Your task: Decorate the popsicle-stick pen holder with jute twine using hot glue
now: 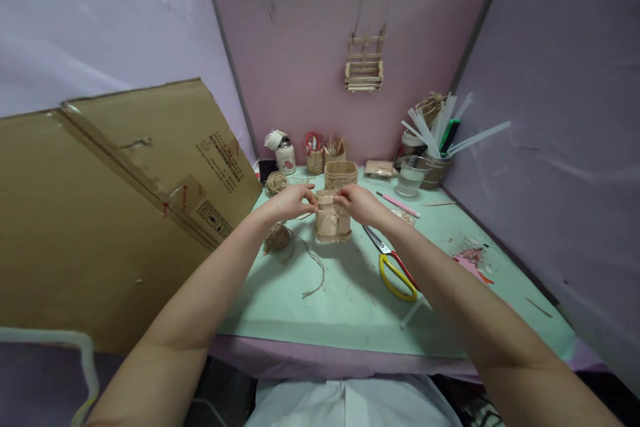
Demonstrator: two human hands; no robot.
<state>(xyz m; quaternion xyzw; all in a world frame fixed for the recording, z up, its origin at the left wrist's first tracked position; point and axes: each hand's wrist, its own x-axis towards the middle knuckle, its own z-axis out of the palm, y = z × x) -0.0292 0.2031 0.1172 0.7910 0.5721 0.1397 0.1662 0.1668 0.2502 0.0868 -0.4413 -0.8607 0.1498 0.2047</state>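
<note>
A small pale box (331, 221) with braided twine trim along its top and bottom edges stands upright between my hands in the head view. My left hand (296, 201) has its fingers bent at the box's upper left edge, thumb against the side. On the upper right edge, my right hand (358, 204) pinches the rim. Just behind is a similar woven basket (341, 173). Left of the box lies a ball of twine (277, 237), its loose end trailing over the table. Scissors (397, 278) with yellow and red handles rest under my right forearm.
A large cardboard sheet (165, 200) leans at the left. Along the back stand a jar (285, 156), a cup of sticks (335, 148), a plastic cup of liquid (411, 177) and a pot of glue sticks (436, 170). A pink pen (399, 204) and pink scraps (470, 263) lie right.
</note>
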